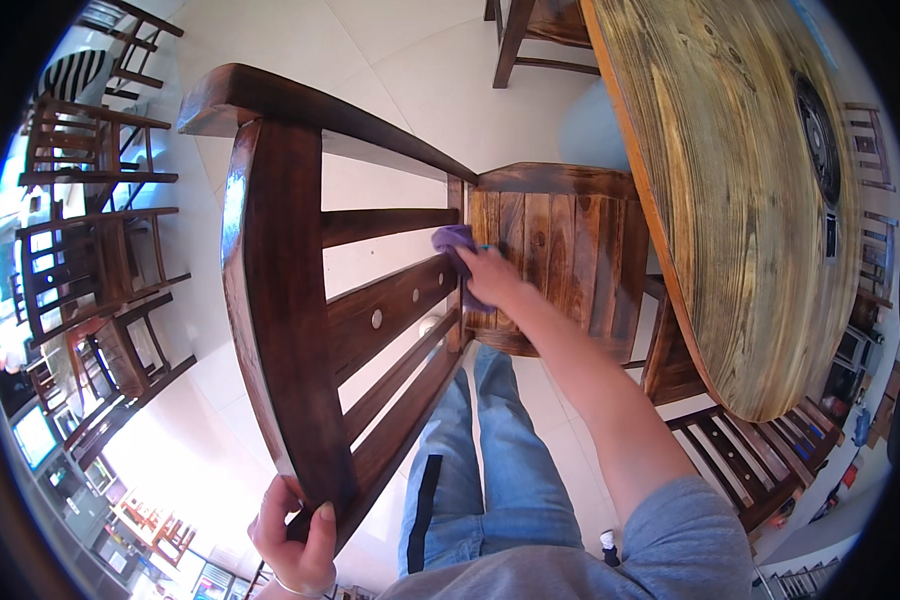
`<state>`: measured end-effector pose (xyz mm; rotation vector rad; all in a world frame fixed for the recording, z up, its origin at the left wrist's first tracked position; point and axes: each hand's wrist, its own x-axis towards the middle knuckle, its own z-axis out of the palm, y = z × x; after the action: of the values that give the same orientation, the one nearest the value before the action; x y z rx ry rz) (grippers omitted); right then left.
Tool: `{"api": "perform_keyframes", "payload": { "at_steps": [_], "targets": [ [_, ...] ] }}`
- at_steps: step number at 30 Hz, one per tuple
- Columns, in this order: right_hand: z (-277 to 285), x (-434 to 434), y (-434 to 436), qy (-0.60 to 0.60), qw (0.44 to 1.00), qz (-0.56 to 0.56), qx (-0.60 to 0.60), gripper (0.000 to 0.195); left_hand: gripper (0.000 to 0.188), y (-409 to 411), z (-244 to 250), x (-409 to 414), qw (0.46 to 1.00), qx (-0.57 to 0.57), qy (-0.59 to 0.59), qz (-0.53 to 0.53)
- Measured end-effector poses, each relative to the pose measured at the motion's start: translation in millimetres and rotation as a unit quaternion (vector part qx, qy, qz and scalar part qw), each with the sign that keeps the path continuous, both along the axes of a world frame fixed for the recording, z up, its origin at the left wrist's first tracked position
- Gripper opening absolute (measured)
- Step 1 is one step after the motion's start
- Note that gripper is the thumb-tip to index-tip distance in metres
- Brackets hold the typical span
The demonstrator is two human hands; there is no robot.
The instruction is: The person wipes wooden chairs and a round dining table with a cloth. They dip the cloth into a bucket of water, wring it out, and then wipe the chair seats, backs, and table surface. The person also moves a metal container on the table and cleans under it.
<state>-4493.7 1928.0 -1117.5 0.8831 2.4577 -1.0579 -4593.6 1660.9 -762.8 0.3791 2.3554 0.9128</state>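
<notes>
A dark wooden chair stands before me, its slatted backrest (285,300) reaching up close to the camera and its plank seat (555,247) lower down. My right hand (491,276) presses a purple cloth (450,240) on the inner side of the backrest, where the slats meet the far upright beside the seat. With fingers and thumb, my left hand (300,536) grips the near lower corner of the backrest. Round light dots mark the wide middle slat (390,307).
A wood-grain oval table (727,210) with a dark round inset (817,139) stands at the right, other chairs (742,457) around it. More wooden chairs (97,142) line the left side. A grey-blue rounded object (594,127) is partly under the table.
</notes>
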Motion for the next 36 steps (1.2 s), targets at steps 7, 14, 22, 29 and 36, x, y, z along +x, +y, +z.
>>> {"api": "perform_keyframes", "payload": {
  "at_steps": [7,14,22,29,36],
  "targets": [
    [27,26,-34,-0.048,0.986,-0.132,-0.085,0.066,0.053,9,13,31,0.999,-0.029,-0.032,-0.005],
    [10,102,-32,-0.01,0.996,0.089,-0.02,0.046,0.059,41,19,67,0.982,0.018,0.064,-0.179],
    [22,147,-88,-0.02,0.993,-0.094,-0.071,0.066,0.067,83,36,101,0.97,0.043,0.033,-0.235],
    [84,194,-73,-0.076,0.964,-0.074,-0.244,0.071,0.068,100,41,130,0.961,0.06,0.027,-0.27],
    [291,202,-118,0.29,0.901,-0.204,-0.251,0.068,0.056,94,19,117,0.97,0.149,-0.12,-0.153]
  ]
}}
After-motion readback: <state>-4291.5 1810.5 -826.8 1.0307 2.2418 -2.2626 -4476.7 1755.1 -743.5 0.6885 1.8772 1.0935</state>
